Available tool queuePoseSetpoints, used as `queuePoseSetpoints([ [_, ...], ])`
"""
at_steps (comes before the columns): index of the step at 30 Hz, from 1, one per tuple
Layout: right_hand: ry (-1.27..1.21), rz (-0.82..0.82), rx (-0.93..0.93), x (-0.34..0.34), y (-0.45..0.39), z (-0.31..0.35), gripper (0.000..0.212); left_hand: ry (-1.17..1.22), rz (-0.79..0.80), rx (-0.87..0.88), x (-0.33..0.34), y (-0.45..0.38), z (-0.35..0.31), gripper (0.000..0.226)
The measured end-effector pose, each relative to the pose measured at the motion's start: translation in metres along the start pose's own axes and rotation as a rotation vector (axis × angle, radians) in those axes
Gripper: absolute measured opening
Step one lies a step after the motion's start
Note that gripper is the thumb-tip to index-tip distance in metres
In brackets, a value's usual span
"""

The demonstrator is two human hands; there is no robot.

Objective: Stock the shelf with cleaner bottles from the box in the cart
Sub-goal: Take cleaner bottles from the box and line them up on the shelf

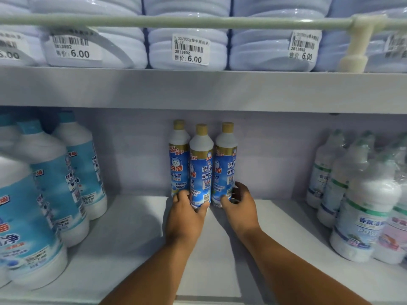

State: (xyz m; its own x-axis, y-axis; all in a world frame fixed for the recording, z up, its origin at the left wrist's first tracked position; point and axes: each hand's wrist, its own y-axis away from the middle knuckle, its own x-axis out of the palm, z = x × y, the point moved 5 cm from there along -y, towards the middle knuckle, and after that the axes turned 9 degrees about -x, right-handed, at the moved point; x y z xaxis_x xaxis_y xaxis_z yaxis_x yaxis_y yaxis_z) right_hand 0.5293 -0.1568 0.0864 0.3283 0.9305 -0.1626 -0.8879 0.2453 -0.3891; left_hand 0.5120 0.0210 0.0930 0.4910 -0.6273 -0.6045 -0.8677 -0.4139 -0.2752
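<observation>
Three slim cleaner bottles with gold caps and blue labels stand upright side by side at the back of the lower shelf (136, 227). My left hand (186, 214) is wrapped around the base of the middle bottle (200, 164), its fingers also touching the left bottle (178, 159). My right hand (240, 205) curls around the base of the right bottle (225, 161). The box and the cart are out of view.
Large white bottles with light-blue labels (44, 190) fill the shelf's left side. Shrink-wrapped white bottles with green bands (361, 194) fill the right. The shelf above holds pale blue wrapped packs with 6.00 price tags (190, 49) behind a rail (176, 20).
</observation>
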Motion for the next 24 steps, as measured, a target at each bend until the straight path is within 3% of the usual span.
queuePoseSetpoints([
  [4,0.017,0.03,-0.035,0.003,-0.001,0.004,0.049,-0.062,-0.022,-0.064,-0.001,-0.002,-0.004,0.053],
  [12,0.073,0.014,-0.02,0.005,-0.008,0.0,0.041,-0.129,-0.061,-0.039,0.003,-0.008,0.003,0.036],
  [24,0.166,0.043,-0.039,0.01,-0.013,-0.005,0.047,-0.266,-0.085,-0.049,0.012,-0.017,0.004,0.048],
])
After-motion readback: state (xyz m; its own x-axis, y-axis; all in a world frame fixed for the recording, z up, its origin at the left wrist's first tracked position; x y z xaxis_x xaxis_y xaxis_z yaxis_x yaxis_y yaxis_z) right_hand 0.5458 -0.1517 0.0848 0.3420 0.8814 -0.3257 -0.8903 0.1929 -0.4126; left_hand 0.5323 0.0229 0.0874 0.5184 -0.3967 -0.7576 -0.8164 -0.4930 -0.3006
